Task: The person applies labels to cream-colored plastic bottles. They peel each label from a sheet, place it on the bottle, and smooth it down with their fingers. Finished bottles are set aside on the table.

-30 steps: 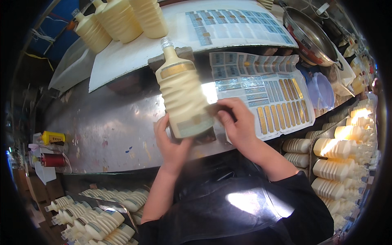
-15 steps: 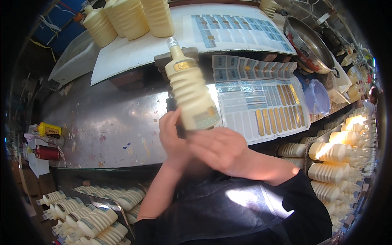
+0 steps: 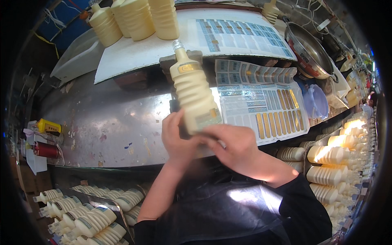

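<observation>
A cream ribbed bottle (image 3: 194, 92) lies tilted, its clear threaded neck pointing away from me and its base toward me. A gold-and-blue label is on its shoulder, and a second label (image 3: 207, 118) sits low on its body near the base. My left hand (image 3: 175, 136) is closed round the lower left side of the bottle, thumb side against the base. My right hand (image 3: 232, 141) has its fingers bent in at the lower right corner of the base, touching it beside the low label. The fingertips are partly hidden and slightly blurred.
Sheets of blue and gold stickers (image 3: 261, 110) lie right of the bottle. Behind stands a white board (image 3: 134, 59) bearing more sheets and several large bottles (image 3: 139, 22). A steel pan (image 3: 312, 51) and purple bucket (image 3: 315, 102) are at right. Crates of bottles (image 3: 96, 220) flank me.
My right hand has gone from flat, with fingers stretched across the bottle's base, to bent fingers at its lower right corner. The view has shifted slightly.
</observation>
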The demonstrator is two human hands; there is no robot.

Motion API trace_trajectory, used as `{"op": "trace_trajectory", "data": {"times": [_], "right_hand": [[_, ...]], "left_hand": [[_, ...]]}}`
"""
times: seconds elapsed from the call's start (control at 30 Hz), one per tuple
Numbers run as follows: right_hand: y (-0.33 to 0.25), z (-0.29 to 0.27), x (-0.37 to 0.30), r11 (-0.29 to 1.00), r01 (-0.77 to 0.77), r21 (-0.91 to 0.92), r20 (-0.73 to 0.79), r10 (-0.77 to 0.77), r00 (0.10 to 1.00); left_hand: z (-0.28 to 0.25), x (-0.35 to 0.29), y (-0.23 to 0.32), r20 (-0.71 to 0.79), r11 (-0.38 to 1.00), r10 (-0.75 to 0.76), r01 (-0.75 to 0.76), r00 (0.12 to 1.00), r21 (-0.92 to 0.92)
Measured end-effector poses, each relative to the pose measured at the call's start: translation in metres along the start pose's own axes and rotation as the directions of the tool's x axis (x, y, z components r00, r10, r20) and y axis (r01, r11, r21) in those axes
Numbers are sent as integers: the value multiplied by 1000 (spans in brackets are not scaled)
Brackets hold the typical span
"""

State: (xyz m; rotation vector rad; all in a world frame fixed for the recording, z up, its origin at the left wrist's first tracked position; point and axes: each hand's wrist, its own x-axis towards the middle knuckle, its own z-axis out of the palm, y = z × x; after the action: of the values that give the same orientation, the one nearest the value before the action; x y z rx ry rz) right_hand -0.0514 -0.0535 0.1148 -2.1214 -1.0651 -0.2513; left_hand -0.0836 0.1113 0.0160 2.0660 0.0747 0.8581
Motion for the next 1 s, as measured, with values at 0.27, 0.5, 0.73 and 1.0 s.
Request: {"op": "trace_trajectory", "data": {"times": [0.27,0.5,0.73,1.0], "right_hand": [[14,7,4,856,-506,-101,9,510,860],[11,6,-3,759,-577,301,95,578,811],[33,9,-8,789,-610,71,107,602,792],[12,15,0,840,-525,139,152,506,849]], "left_hand": [[-4,2,-2,15,1000,10,-11,1000,9],[-12,-2,-9,137,985,-80,99,987,-138],[5,-4,-13,121,859,-374,393,920,-330],[7,8,0,145,848,-444,467,884,-251]]}}
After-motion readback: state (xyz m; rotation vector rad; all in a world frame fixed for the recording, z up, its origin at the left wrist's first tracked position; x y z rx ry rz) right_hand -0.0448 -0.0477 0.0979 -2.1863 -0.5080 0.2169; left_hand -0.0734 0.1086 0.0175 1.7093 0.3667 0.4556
